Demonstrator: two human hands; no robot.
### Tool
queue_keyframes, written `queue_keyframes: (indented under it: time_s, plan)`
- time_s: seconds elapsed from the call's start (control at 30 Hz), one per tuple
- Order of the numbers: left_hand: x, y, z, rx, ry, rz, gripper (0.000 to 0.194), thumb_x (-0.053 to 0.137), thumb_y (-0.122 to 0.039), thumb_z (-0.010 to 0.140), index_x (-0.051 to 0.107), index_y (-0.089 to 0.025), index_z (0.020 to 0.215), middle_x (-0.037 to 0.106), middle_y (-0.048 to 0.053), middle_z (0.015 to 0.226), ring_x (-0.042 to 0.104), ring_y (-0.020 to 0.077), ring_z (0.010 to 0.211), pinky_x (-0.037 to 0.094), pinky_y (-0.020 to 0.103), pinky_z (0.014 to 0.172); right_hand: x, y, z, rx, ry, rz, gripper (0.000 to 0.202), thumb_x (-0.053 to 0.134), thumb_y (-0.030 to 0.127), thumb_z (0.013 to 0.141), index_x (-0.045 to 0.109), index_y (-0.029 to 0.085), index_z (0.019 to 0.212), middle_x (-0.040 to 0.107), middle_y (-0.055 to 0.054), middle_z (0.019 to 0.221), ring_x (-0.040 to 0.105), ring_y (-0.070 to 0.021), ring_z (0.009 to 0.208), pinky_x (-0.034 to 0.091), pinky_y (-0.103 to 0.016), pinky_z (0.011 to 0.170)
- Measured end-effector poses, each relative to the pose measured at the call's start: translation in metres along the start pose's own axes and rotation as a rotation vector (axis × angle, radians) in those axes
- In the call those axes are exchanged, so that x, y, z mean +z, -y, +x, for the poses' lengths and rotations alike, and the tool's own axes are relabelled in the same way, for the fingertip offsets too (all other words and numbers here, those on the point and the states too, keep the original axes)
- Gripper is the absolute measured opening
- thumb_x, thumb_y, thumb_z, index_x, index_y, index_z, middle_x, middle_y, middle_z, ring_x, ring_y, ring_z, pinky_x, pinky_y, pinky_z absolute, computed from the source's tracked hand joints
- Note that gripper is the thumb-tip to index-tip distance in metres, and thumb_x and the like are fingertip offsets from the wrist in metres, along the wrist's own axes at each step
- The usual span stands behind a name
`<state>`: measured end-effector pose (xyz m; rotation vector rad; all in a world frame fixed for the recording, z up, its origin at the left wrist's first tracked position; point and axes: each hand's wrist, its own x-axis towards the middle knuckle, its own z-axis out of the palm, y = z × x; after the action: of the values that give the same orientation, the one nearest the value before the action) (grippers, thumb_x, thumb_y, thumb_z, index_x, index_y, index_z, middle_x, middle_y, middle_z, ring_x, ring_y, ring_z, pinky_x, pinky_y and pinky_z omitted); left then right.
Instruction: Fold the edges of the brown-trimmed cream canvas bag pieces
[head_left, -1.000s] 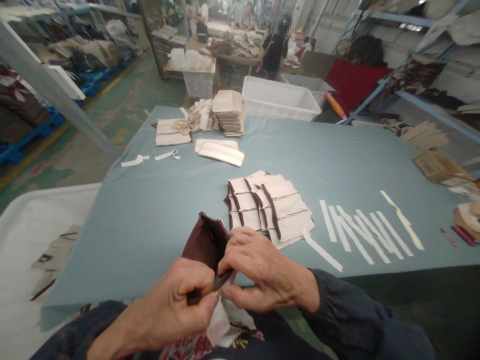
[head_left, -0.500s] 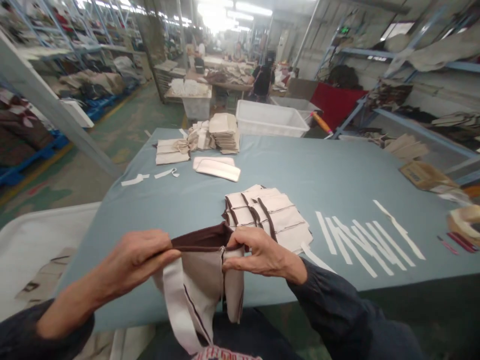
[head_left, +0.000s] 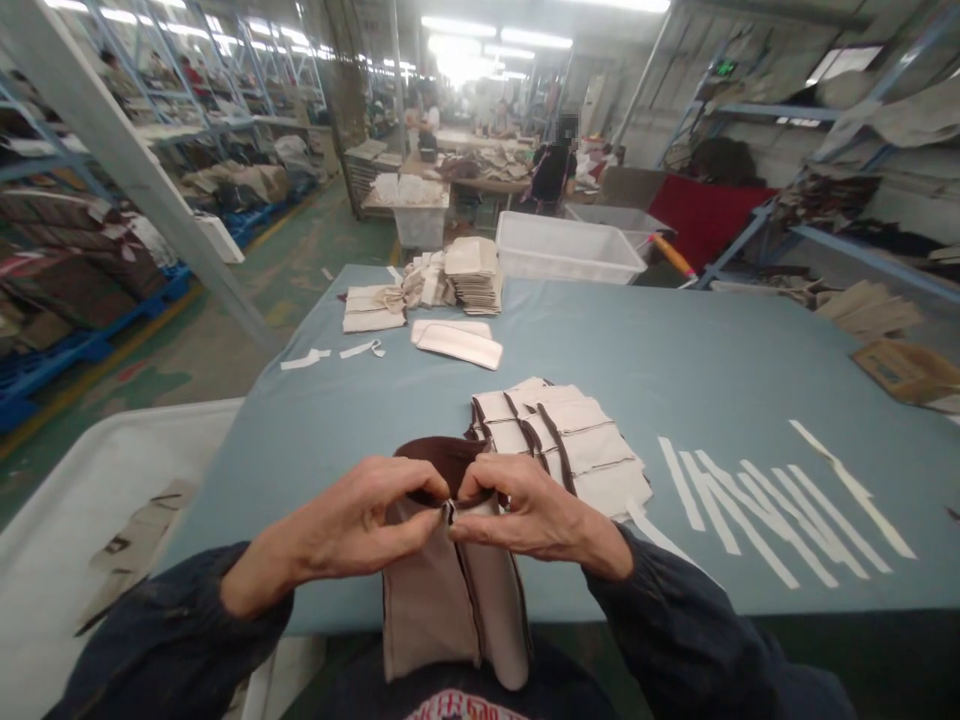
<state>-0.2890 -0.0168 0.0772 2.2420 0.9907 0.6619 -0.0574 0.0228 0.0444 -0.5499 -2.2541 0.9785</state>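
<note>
We have both hands on one piece: an open-topped beige fabric pouch with dark brown lining (head_left: 427, 610), its rim between our thumbs and its body hanging below the hands, at the near side of the table with blue-green cloth (head_left: 337, 410). Left hand (head_left: 352, 520): thumb and fingers pinching the rim at a dark seam. Right hand (head_left: 525, 505): same pinch, just beside it, thumb tips nearly meeting (whether they touch, we can't tell).

Risks, our judgement: the grip is narrow, so if either pinch slips, the seam edges could slide out of line or the rim fold crooked. Uneven pulling by the two hands could pucker the seam. Beyond the right hand sits the fanned stack of beige cloth pieces with dark brown edges (head_left: 600, 440); a sweep of that forearm could drag it, or shift the white strip (head_left: 658, 532) poking out beside it.
</note>
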Motion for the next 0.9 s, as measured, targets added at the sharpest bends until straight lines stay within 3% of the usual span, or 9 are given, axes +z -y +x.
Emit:
queue_keyframes:
  time_s: [0.27, 0.4, 0.53, 0.9]
  plan:
    - [0.006, -0.003, 0.0, 0.147, -0.003, 0.008, 0.022, 0.052, -0.007, 0.092, 0.073, -0.013, 0.095, 0.072, 0.003, 0.076, 0.063, 0.0115, 0.065, 0.043, 0.021, 0.061, 0.006, 0.006, -0.012, 0.102, -0.011, 0.072, 0.024, 0.077, 0.033, 0.089, 0.063, 0.016, 0.08, 0.06, 0.003, 0.073, 0.051, -0.0104, 0.065, 0.037, -0.023, 0.062]
    - [0.017, -0.01, -0.004, 0.016, -0.041, 0.017, 0.022, 0.049, -0.007, 0.087, 0.07, -0.015, 0.083, 0.064, -0.002, 0.064, 0.054, 0.0094, 0.056, 0.037, 0.02, 0.055, 0.009, 0.01, -0.017, 0.148, -0.039, 0.139, 0.019, 0.073, 0.031, 0.09, 0.064, 0.016, 0.081, 0.063, 0.002, 0.074, 0.054, -0.0108, 0.066, 0.04, -0.023, 0.063]
    - [0.03, -0.014, -0.005, -0.123, -0.045, -0.114, 0.02, 0.047, -0.013, 0.084, 0.064, -0.016, 0.075, 0.057, -0.004, 0.061, 0.049, 0.0092, 0.054, 0.035, 0.02, 0.052, 0.012, 0.012, -0.022, 0.198, -0.034, 0.166, 0.016, 0.071, 0.028, 0.089, 0.063, 0.017, 0.081, 0.064, 0.002, 0.076, 0.054, -0.0114, 0.067, 0.041, -0.024, 0.063]
    - [0.041, -0.017, -0.009, -0.258, -0.013, -0.342, 0.023, 0.046, -0.028, 0.088, 0.057, -0.017, 0.071, 0.049, -0.004, 0.062, 0.042, 0.0108, 0.057, 0.032, 0.021, 0.053, 0.022, 0.002, -0.034, 0.273, 0.032, 0.426, 0.023, 0.071, 0.036, 0.091, 0.062, 0.016, 0.082, 0.059, 0.003, 0.075, 0.049, -0.0103, 0.066, 0.038, -0.023, 0.061]
